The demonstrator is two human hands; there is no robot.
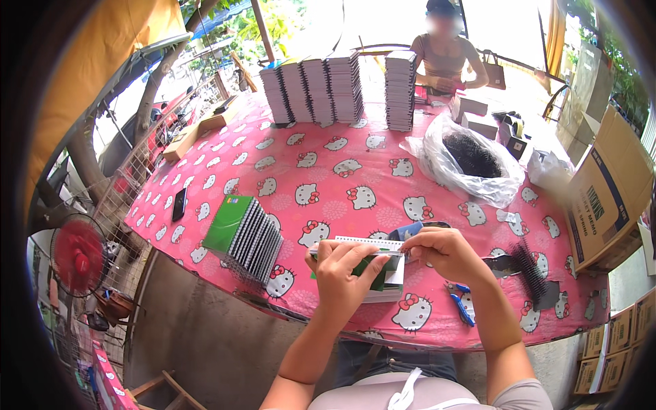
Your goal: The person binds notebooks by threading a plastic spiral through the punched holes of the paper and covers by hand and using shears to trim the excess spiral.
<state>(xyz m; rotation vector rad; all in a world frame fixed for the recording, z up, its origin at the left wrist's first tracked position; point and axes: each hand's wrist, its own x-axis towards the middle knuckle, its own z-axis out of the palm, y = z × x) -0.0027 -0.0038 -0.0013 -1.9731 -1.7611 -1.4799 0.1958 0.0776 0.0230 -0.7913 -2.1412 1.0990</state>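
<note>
My left hand (345, 272) is closed on a small memo pad (365, 241), thumb toward me and fingers over its top. A row of punched holes runs along the pad's far edge, and a green cover shows below it. At the right end of that edge my right hand (444, 251) pinches with thumb and fingers; a small dark thing shows there, too small to name. Under the hands lie more pads (384, 296). Blue-handled pliers (465, 309) rest right of them. Left of my hands leans a stack of green-covered spiral notebooks (239, 232).
Black binding coils (526, 270) lie at the right, more in a white plastic bag (427, 160). Tall stacks of spiral notebooks (311, 89) stand at the back. A phone (180, 204) lies left, a carton (608, 198) stands right. Another person (447, 61) sits across the table.
</note>
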